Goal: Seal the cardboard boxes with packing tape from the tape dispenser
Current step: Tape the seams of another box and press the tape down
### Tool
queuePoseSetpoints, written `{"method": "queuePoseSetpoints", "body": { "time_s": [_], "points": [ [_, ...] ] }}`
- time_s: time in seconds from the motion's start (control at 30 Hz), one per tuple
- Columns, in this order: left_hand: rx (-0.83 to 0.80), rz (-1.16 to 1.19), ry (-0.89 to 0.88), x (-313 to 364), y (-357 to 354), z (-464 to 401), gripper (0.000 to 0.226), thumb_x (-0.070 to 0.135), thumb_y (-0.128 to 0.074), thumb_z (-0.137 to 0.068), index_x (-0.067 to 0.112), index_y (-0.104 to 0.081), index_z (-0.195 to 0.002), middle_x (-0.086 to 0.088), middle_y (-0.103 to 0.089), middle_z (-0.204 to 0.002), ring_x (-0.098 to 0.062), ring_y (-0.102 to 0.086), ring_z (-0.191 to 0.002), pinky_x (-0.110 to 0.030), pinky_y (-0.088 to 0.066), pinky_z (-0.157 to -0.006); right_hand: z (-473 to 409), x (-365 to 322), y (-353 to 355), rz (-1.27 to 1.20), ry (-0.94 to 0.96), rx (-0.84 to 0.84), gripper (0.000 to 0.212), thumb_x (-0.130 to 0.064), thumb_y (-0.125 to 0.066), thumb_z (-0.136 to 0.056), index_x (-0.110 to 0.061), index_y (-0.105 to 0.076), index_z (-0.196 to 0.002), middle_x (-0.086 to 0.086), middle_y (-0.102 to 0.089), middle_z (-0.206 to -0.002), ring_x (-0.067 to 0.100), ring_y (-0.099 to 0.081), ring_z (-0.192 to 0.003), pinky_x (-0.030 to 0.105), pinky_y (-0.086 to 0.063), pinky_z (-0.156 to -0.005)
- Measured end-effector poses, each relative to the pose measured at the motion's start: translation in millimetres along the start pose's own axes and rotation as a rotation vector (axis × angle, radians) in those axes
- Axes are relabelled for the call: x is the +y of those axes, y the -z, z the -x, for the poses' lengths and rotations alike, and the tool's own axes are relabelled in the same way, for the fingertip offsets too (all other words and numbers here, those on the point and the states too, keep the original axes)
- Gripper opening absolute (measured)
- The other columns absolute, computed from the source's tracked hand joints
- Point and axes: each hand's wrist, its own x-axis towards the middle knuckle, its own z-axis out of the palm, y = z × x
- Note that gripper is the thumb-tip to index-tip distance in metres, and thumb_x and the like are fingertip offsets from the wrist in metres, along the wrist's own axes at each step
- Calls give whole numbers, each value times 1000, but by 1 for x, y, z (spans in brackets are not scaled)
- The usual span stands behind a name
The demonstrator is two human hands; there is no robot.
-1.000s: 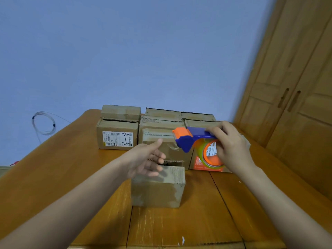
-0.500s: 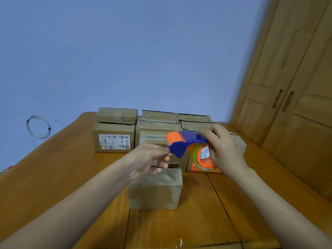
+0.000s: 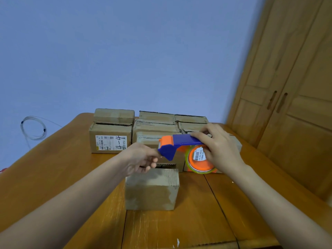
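Wooden table (image 3: 53, 177): carries every carton; the nearest stands alone toward the front edge, the rest crowd the far end.
Stacked cartons (image 3: 156, 126): grouped behind the work. Risk, as a judgement: a wide swing of the tool could knock the nearer ones, which lie just behind both hands.
Front cardboard box (image 3: 152, 188): directly beneath the hands, top flaps seemingly down. Risk: nothing pins it, so a tape pull could drag or tip it; a strip started off-centre would miss the seam.
Tape dispenser (image 3: 181, 144): blue body with orange nose, held in the air above the box's far edge, touching no carton. Risk: the free tape end may fold onto itself or snap back to the roll if the pinch slips.
Tape roll (image 3: 199, 161): clear tape on an orange core, hanging below the blue handle, partly covered by the palm.
Right hand (image 3: 221, 150): fingers curled over the handle from above, thumb beside the roll, clamped on the tool.
Left hand (image 3: 142, 158): fingertips drawn together at the nose's lower edge, apparently pinching the tape end; the tape itself is too faint to confirm.
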Motion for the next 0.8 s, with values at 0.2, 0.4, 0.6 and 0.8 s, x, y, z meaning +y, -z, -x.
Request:
{"method": "queuePoseSetpoints", "body": {
  "time_s": [0.2, 0.4, 0.6, 0.8],
  "points": [
    [-43, 76, -78, -2, -3, 0, 18, 9, -59, -89, 11, -53, -72, -3, -52, -60, -13, -54, -54, -19, -42, -45, -2, 1, -2, -43, -43, 31, 52, 6, -85, -59, -8, -68, -106, 13, -61, -93, 32, -60, -83, 39, -54, -60],
    [-128, 60, -103, -6, -5, 0, 27, 16, -48, -96, 13, -46, -69, -1, -51, -63, -13, -54, -55, -21, -42, -46, 0, 1, -7, -76, -72, 37, 53, 11, -77, -61, -10, -66, -108, 13, -60, -98, 32, -58, -90, 40, -53, -65],
    [-81, 5, -175, -6, 3, 1, 18, 22, -61, -91, 8, -70, -84, -10, -71, -81, -18, -67, -68, -23, -48, -51, 2, 4, -9, -123, -93, -8, 56, 15, -76, -63, -7, -64, -113, 14, -64, -111, 35, -64, -96, 39, -56, -65],
    [35, 10, -165, -5, 5, 0, 17, 16, -61, -90, 3, -71, -85, -9, -70, -75, -14, -64, -58, -19, -42, -47, 11, 6, -18, -29, -17, -60, 95, 4, -82, -65, -27, -35, -142, 9, -64, -110, 29, -63, -93, 36, -56, -54]
  ]
}}
